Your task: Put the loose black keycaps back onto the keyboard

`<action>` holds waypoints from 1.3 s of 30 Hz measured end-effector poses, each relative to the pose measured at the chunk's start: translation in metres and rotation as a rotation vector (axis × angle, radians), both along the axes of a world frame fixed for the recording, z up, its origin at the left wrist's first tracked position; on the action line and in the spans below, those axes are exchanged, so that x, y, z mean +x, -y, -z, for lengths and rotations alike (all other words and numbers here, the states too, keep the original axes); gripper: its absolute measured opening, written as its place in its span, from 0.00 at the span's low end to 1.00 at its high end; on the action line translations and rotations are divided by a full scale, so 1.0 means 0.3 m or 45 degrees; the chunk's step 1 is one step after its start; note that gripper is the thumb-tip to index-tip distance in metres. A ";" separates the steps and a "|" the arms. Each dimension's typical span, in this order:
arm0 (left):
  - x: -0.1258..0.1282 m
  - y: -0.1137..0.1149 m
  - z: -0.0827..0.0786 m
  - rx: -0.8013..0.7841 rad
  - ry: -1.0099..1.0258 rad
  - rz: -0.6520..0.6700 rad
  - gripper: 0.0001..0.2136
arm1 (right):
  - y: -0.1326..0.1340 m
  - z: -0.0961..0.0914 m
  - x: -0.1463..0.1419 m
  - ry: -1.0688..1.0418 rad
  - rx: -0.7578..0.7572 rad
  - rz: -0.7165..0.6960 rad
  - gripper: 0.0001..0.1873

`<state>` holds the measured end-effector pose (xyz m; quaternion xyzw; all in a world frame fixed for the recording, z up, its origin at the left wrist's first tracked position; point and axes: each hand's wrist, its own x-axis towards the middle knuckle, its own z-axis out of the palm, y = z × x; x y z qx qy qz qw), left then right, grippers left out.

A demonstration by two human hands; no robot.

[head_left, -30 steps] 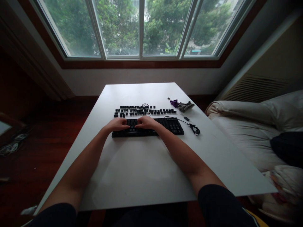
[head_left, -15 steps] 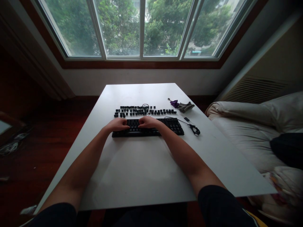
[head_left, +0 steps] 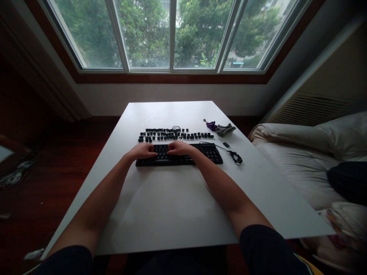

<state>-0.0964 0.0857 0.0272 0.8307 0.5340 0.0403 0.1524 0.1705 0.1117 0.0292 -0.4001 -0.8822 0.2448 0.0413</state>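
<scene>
A black keyboard (head_left: 183,160) lies across the white table in front of me, parts of its key rows covered by my hands. My left hand (head_left: 142,150) is on its left part, fingers curled toward the back edge and thumb lying over the keys. Close by, my right hand (head_left: 180,148) rests near the middle, curled the same way with its thumb down on the keys. Both hands grip the keyboard; most fingertips are hidden. Just behind it, loose black keycaps (head_left: 197,135) stand in uneven rows. A thin wire keycap puller (head_left: 176,128) seems to lie among them.
Right of the keyboard lies a coiled black USB cable (head_left: 235,157). Farther back are a grey cloth-like bundle (head_left: 225,130) and a purple item (head_left: 211,125). The white table (head_left: 160,214) stands before a window, with a pale sofa (head_left: 286,160) on the right.
</scene>
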 end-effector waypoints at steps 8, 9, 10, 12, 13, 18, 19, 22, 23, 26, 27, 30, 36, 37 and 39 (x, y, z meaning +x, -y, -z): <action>0.005 0.002 -0.003 0.006 0.009 -0.028 0.20 | 0.009 -0.002 -0.007 0.067 0.024 0.004 0.13; 0.005 0.003 -0.004 0.004 0.008 -0.025 0.20 | 0.009 -0.002 -0.006 0.067 0.027 0.000 0.13; 0.005 0.004 -0.005 0.002 0.005 -0.021 0.20 | 0.008 -0.001 -0.006 0.066 0.030 -0.003 0.14; 0.005 0.005 -0.006 0.005 0.002 -0.004 0.19 | 0.006 0.002 -0.004 0.064 0.032 -0.009 0.15; 0.006 0.005 -0.006 0.017 0.004 -0.001 0.19 | 0.004 0.004 -0.003 0.062 0.033 -0.008 0.15; 0.012 -0.013 0.000 0.312 0.124 -0.145 0.12 | -0.001 0.009 0.005 0.040 0.094 0.052 0.15; 0.012 -0.020 0.002 0.381 0.151 -0.183 0.10 | 0.000 0.009 0.008 0.035 0.102 0.064 0.14; 0.008 -0.042 0.012 0.489 0.164 -0.224 0.09 | 0.002 0.009 0.019 0.035 0.105 0.082 0.14; 0.005 -0.051 0.017 0.506 0.151 -0.224 0.09 | 0.003 0.010 0.022 0.040 0.106 0.085 0.14; -0.005 -0.083 0.030 0.541 0.109 -0.189 0.11 | 0.001 0.014 0.027 0.040 0.136 0.093 0.13; -0.008 -0.096 0.033 0.541 0.099 -0.175 0.11 | 0.000 0.016 0.028 0.036 0.146 0.097 0.13; -0.013 -0.139 0.035 0.510 0.070 -0.123 0.13 | -0.003 0.017 0.028 0.026 0.148 0.106 0.13; -0.017 -0.207 0.027 0.474 -0.056 0.007 0.11 | -0.009 0.013 0.038 0.019 0.141 0.112 0.13; -0.017 -0.213 0.027 0.475 -0.078 0.027 0.11 | -0.011 0.013 0.039 0.017 0.141 0.110 0.13; -0.017 -0.221 0.026 0.479 -0.106 0.058 0.11 | -0.013 0.014 0.042 0.013 0.136 0.106 0.13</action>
